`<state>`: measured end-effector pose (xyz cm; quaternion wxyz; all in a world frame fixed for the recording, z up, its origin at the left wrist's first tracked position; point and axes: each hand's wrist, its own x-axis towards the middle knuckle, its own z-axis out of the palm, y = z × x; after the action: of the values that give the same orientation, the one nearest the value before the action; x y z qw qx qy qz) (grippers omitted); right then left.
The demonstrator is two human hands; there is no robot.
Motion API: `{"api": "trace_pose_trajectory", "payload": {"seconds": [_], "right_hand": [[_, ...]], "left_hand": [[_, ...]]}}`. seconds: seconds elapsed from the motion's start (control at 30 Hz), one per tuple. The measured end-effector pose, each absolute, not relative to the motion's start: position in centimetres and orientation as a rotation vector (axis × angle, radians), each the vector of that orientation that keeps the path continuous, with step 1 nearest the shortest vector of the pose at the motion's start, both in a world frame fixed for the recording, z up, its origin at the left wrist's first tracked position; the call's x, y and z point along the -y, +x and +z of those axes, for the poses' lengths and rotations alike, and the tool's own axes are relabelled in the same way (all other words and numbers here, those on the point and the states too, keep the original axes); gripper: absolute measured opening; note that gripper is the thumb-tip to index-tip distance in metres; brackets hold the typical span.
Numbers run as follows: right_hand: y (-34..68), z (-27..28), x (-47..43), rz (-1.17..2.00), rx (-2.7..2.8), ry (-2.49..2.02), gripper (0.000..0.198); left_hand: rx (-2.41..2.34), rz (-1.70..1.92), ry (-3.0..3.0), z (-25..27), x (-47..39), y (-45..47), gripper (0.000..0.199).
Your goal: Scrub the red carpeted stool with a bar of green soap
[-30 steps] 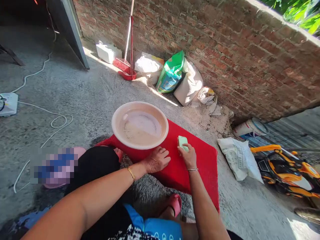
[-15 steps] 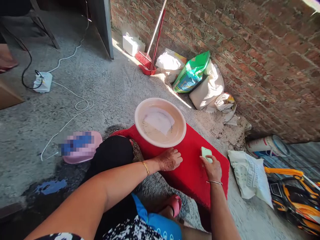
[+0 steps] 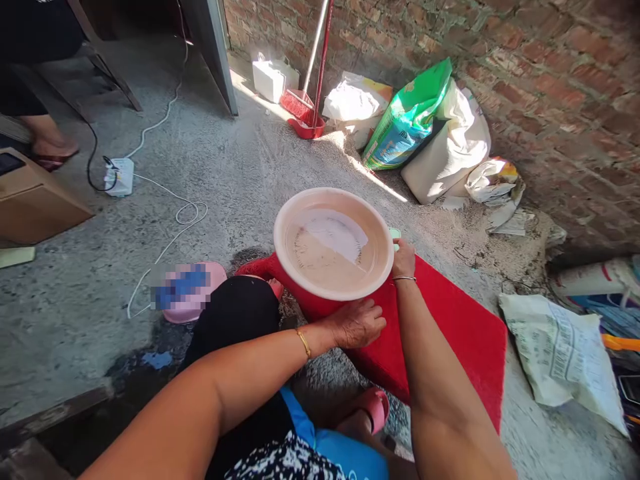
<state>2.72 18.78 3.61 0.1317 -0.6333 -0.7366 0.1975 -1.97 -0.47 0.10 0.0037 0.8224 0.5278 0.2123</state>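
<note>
A cream basin (image 3: 283, 267) of water stands on the red-covered bench (image 3: 460, 320) in front of me. My right hand (image 3: 404, 259) is at the basin's right rim, closed around a small pale green block (image 3: 395, 235). Part of that block is hidden by the fingers and the rim. Just below the basin's near edge, my left hand (image 3: 359, 324) lies over the red cover with its fingers curled in. Its palm is turned away, so I cannot tell whether anything is inside.
A pink tub (image 3: 193, 310) with blurred contents sits on the floor at left, near a power strip (image 3: 119, 177) and its cable. Sacks (image 3: 445, 153), a broom (image 3: 300, 103) and a dustpan (image 3: 307, 128) line the brick wall. A white bag (image 3: 560, 353) lies right of the bench.
My right hand has carried the pale green block from above the bench's right part leftward and away from me, to the basin's rim. The left hand stays curled near the basin. The view has shifted.
</note>
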Motion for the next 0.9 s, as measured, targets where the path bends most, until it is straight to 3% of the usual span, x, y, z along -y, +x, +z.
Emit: {"api": "trace_pose_trajectory", "payload": {"seconds": [0.2,0.33,0.7,0.9], "right_hand": [[5.9,4.3,-18.3,0.422,2.09,-1.998,0.049],[5.2,4.1,-15.9,0.507,2.093,-1.975,0.043],[9.1,5.1,-11.1,0.324,2.07,-2.132,0.051],[5.9,4.0,-6.4,0.472,2.236,-1.955,0.049]], "left_hand": [[-1.674,0.681,2.608,0.2,0.5,-2.0,0.015],[-1.642,0.773,2.695,-0.2,0.9,-2.2,0.017],[-1.051,0.787,3.041,1.7,5.1,-1.7,0.012],[-1.308,0.918,2.893,1.5,4.0,-3.9,0.021]]}}
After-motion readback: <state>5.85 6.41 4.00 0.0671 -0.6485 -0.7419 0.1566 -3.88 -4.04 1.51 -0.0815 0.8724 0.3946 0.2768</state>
